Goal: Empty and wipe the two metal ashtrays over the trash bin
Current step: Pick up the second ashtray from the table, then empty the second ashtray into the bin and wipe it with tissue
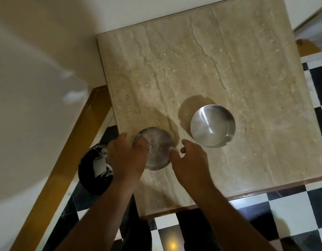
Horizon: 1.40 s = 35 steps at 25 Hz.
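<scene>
Ash-dusted round steel ashtray (157, 147): left hand (126, 158) grips 9 o'clock rim, right hand (190, 160) half-open, touching 3 o'clock; beige marble table (210, 60), chequered floor (292, 205).

Both bare forearms enter from the 6 o'clock edge. The left forearm runs toward 1 o'clock, the right toward 11 o'clock, so the wrists converge. Left hand (126, 156): back up, fingers curled over the 9 o'clock rim of the ashtray (156, 151), gripping it. Right hand (190, 160): back up, fingers loosely curled and holding nothing, thumb tip at the 3 o'clock rim.
</scene>
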### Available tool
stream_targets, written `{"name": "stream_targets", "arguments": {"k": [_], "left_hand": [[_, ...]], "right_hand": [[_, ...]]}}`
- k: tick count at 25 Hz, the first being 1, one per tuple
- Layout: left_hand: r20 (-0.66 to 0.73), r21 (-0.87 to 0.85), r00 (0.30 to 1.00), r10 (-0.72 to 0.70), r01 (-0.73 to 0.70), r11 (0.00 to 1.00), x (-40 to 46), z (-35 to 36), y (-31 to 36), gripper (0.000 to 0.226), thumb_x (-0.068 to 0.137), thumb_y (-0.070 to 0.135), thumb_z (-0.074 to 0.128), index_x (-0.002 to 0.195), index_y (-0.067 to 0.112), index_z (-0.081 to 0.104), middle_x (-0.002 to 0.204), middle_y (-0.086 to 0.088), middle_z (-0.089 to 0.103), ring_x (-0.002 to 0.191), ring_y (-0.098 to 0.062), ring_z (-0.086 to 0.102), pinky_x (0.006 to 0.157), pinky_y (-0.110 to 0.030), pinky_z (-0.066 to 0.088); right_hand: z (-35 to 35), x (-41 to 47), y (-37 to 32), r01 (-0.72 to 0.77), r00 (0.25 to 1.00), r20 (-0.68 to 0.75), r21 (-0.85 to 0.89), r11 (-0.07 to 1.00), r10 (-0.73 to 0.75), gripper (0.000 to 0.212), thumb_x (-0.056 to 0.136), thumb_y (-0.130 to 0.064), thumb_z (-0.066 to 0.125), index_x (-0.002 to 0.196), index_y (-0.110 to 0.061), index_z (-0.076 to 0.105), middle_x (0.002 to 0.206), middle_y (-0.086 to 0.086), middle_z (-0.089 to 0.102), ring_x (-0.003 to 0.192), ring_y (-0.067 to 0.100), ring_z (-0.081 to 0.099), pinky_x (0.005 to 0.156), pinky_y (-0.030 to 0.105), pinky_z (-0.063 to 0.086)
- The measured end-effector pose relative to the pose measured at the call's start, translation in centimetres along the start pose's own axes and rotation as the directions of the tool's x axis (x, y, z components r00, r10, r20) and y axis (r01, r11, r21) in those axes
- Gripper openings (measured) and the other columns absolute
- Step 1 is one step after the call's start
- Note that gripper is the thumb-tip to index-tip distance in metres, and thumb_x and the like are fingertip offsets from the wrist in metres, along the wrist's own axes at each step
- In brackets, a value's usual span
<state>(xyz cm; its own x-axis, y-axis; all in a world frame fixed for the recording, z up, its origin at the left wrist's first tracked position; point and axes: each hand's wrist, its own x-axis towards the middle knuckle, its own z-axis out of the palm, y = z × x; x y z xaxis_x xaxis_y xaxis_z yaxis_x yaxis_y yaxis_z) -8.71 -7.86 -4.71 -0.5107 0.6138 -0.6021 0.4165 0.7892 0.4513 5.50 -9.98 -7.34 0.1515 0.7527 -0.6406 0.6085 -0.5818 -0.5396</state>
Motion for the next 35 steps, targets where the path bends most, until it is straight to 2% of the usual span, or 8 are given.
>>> {"name": "stream_targets", "arguments": {"k": [2,4,7,12,20,26,31,35], "left_hand": [[0.16,-0.154,0.981,-0.106,0.131,0.979,0.1,-0.2,0.0,0.01,0.089,0.031,0.053,0.088,0.025,0.062,0.096,0.004,0.066,0.1,-0.028,0.065,0.078,-0.039,0.054],[0.278,-0.257,0.951,-0.138,0.212,0.943,0.1,-0.5,-0.5,0.014,0.091,0.029,0.05,0.093,0.032,0.064,0.105,0.003,0.067,0.101,-0.023,0.065,0.091,-0.05,0.056],[0.25,-0.35,0.959,-0.137,0.221,0.911,0.0,-1.0,-1.2,0.016,0.088,0.029,0.047,0.086,0.033,0.062,0.101,0.001,0.067,0.098,-0.026,0.066,0.092,-0.057,0.056],[0.168,-0.505,0.951,-0.259,0.309,0.806,-0.5,-4.9,-4.6,0.012,0.089,0.036,0.05,0.091,0.037,0.061,0.097,0.004,0.067,0.094,-0.018,0.067,0.089,-0.048,0.059],[0.144,-0.593,0.892,-0.429,0.425,0.684,2.4,-12.8,-13.1,0.034,0.096,0.033,0.048,0.129,0.026,0.055,0.119,-0.007,0.062,0.106,-0.027,0.061,0.09,-0.048,0.058],[0.151,-0.581,0.878,-0.455,0.451,0.677,6.1,-14.8,-20.3,0.034,0.102,0.027,0.044,0.133,0.017,0.054,0.129,-0.016,0.06,0.11,-0.034,0.062,0.07,-0.037,0.063],[0.486,-0.671,0.816,-0.312,0.577,0.466,9.1,-15.3,-24.7,0.054,0.094,0.054,0.049,0.136,0.019,0.051,0.133,-0.011,0.059,0.12,-0.035,0.059,0.087,-0.048,0.056],[0.657,-0.559,0.753,0.034,0.456,0.692,12.7,-16.3,-26.2,0.099,0.054,0.055,0.086,0.139,0.02,0.049,0.138,-0.014,0.058,0.123,-0.034,0.061,0.101,-0.046,0.053]], "right_hand": [[1.6,0.6,0.2,-0.041,0.999,0.025,0.024,0.999,0.04,0.043,0.093,-0.039,0.056,0.126,-0.012,0.056,0.117,0.006,0.061,0.103,0.02,0.057,0.08,0.028,0.041],[2.8,1.1,-0.1,-0.067,0.997,0.031,0.089,0.994,0.065,0.035,0.093,-0.025,0.054,0.121,-0.005,0.057,0.112,0.016,0.063,0.098,0.03,0.063,0.078,0.034,0.052],[3.8,0.8,-1.4,-0.048,0.999,0.03,0.147,0.988,0.044,0.014,0.092,-0.01,0.05,0.102,-0.008,0.06,0.1,0.015,0.065,0.086,0.034,0.067,0.07,0.05,0.061],[5.4,-0.8,-4.3,0.02,0.981,0.185,0.236,0.972,-0.065,0.02,0.094,-0.012,0.052,0.113,-0.019,0.05,0.089,-0.009,0.058,0.059,0.013,0.069,0.043,0.024,0.056],[14.3,-3.6,-9.0,-0.128,0.865,0.501,0.261,0.957,-0.021,0.038,0.093,-0.005,0.052,0.129,-0.016,0.05,0.12,0.009,0.058,0.102,0.031,0.065,0.069,0.044,0.065],[19.6,-3.3,-8.2,-0.316,0.728,0.686,0.339,0.886,-0.003,0.037,0.095,-0.001,0.058,0.131,-0.008,0.053,0.12,0.015,0.065,0.093,0.032,0.073,0.074,0.041,0.063],[21.6,-2.7,-7.1,-0.012,0.714,0.68,0.246,0.969,-0.164,0.048,0.088,0.001,0.066,0.113,-0.039,0.056,0.12,-0.001,0.059,0.112,0.027,0.064,0.081,0.039,0.062],[20.8,-0.9,-7.7,0.554,0.634,0.628,0.038,0.832,-0.451,0.06,0.087,-0.008,0.069,0.11,-0.06,0.05,0.115,-0.02,0.057,0.108,0.011,0.064,0.088,0.025,0.053]]}}
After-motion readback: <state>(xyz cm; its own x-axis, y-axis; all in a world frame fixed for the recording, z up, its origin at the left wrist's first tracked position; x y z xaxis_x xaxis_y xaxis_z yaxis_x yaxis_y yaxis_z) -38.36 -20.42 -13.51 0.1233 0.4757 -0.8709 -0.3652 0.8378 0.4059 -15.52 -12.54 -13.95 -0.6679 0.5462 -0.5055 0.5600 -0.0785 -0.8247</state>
